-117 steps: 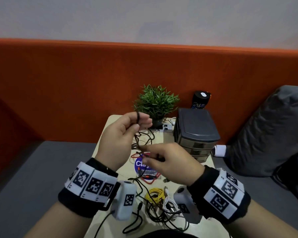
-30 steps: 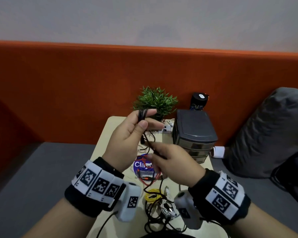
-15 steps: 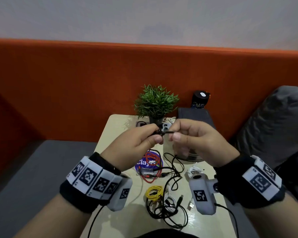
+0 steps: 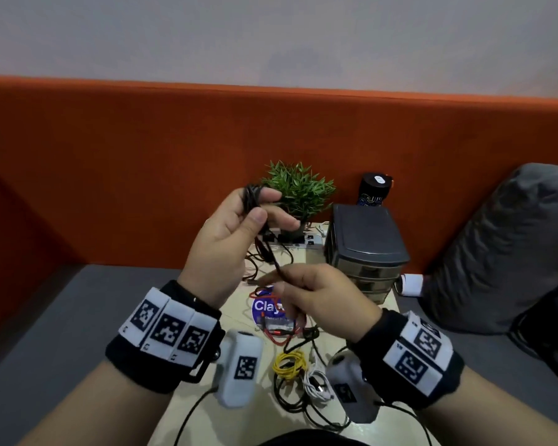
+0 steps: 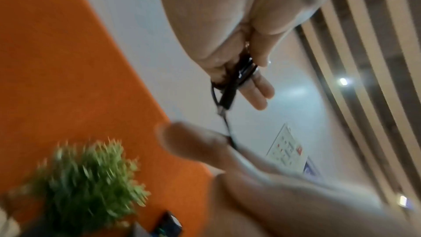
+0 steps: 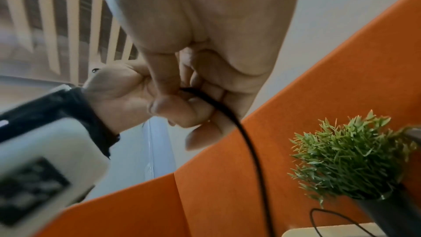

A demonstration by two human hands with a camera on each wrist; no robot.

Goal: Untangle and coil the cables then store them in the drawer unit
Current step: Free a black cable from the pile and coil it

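- My left hand (image 4: 229,239) is raised above the worktop (image 4: 187,403), palm toward me, in front of the plant (image 4: 298,188).
- It pinches a coiled bundle of black cable (image 4: 253,201): loops wrapped over the fingers (image 5: 259,91), thumb pressed against them.
- My right hand (image 4: 322,304) sits lower and nearer me, over the middle of the worktop, back of the hand up.
- Its thumb and forefinger pinch the free run of the same black cable, which goes taut up to the left hand; other fingers curled.
- More cables lie loose on the worktop: a red cable (image 4: 277,334) on a blue sticker (image 4: 264,309), a yellow cable (image 4: 289,363), a white cable (image 4: 316,386), and black tangles.
- Drawer unit (image 4: 366,252) stands at the worktop's far right, drawers closed, just right of the plant.
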